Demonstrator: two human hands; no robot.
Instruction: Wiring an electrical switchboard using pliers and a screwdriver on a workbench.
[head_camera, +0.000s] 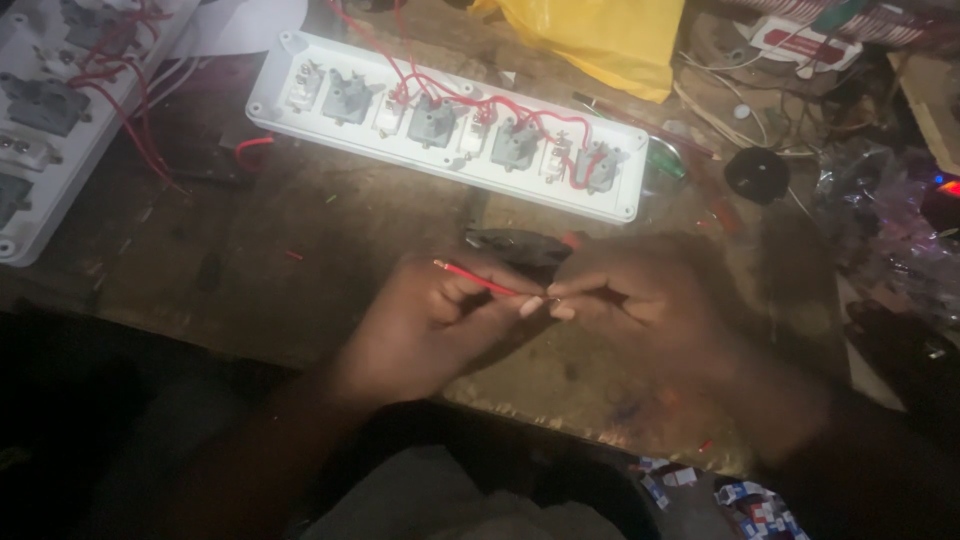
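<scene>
1. Head view, counts: two hands work at the centre of the frame, two white switchboards lie on the wooden workbench (300, 240), and one short red wire is in hand.
2. The left hand (425, 325) sits just left of centre, its fingers pinched shut on the red wire (478, 279).
3. The right hand (640, 290) sits just right of centre, blurred; its fingertips close on the same wire's lower right end, touching the left hand's fingertips.
4. The red wire is thin and straight, slanting from upper left to lower right; its upper left tip shows a lighter, bare-looking end.
5. The long switchboard (450, 125) lies back-side up at upper centre, tilted. I count four grey socket backs and about four pale switch backs along it, linked by looping red wires.
6. A second switchboard (60, 110) is cut off at the upper left, also wired in red.
7. One yellow plastic bag (600, 40) lies at top centre, and one round black disc (757, 172) at upper right among tangled wires.
</scene>
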